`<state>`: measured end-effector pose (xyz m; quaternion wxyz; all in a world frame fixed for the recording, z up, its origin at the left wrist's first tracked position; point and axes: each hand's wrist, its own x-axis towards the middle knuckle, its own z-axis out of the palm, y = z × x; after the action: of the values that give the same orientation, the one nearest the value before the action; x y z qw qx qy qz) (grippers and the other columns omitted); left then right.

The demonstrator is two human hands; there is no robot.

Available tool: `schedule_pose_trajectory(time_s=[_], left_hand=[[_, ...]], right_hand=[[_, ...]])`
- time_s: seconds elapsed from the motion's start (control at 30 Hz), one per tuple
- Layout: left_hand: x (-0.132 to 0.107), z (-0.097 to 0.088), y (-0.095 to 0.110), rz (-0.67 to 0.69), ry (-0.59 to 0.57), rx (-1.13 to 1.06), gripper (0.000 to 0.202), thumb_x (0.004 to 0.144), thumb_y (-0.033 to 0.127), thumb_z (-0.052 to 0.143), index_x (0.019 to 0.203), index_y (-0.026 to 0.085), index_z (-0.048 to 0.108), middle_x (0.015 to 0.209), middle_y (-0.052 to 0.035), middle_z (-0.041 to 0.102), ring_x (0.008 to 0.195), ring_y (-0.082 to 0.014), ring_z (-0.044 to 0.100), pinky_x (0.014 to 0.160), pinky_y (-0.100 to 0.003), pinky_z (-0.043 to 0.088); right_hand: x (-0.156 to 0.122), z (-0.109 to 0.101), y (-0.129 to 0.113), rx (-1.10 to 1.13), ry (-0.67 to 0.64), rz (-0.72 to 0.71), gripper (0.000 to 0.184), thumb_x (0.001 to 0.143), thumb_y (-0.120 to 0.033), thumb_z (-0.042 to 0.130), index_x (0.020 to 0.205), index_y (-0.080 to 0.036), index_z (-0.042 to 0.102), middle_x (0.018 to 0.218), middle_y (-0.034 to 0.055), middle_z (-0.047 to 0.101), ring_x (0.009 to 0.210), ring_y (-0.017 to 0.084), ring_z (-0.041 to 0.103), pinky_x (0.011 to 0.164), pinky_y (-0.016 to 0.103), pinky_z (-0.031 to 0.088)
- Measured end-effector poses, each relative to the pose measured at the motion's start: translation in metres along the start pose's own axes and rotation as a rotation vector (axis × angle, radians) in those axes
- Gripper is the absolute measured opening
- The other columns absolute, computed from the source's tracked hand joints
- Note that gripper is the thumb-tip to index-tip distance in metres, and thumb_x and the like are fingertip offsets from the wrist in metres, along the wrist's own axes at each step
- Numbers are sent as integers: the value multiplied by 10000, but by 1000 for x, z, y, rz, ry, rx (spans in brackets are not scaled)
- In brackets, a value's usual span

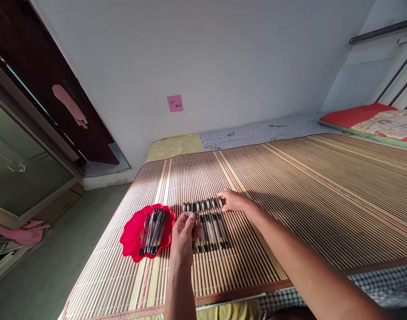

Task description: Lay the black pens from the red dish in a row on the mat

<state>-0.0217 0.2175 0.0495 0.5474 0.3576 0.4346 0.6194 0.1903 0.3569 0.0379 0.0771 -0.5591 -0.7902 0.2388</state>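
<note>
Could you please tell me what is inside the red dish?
A pile of pens lies inside the red dish; anything beneath them is covered and cannot be seen.

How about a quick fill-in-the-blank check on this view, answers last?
1. The wavy-edged plate holding pens is coloured ____.
2. Of the left hand and the right hand, the one nearer the plate is the ____.
3. The square note on the wall is coloured ____.

Missing words: red; left; pink.

Clear black-ended plastic pens (209, 231), partly hidden by the left hand (184, 229)
Lower writing on the square pink paper note (175, 103) is illegibly small.
</note>
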Motion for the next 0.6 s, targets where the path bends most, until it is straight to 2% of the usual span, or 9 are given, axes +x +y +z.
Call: schedule_pose_trajectory(time_s=[0.13,0.4,0.6], left_hand=[[1,-1,-2,3,-4,21,473,759,568,856,871,151,662,650,12,644,488,-62,479,455,-172,313],[-1,4,-2,1,14,16,478,729,565,870,830,154,650,625,28,612,471,-54,459,454,-171,316],[-1,5,-2,11,6,25,491,722,583,866,813,159,636,606,30,609,463,-53,444,451,-171,304]], right_hand=[[0,-3,-7,-29,-11,-16,568,669,-149,844,1227,-202,755,1285,102,697,1052,266,701,766,275,480],[6,0,-5,9,-5,4,652,674,-219,900,1300,-218,717,1312,106,700,1135,267,687,783,276,502],[10,3,-2,42,5,7,661,664,-214,908,1297,-209,720,1307,110,708,1106,271,706,776,278,500]])
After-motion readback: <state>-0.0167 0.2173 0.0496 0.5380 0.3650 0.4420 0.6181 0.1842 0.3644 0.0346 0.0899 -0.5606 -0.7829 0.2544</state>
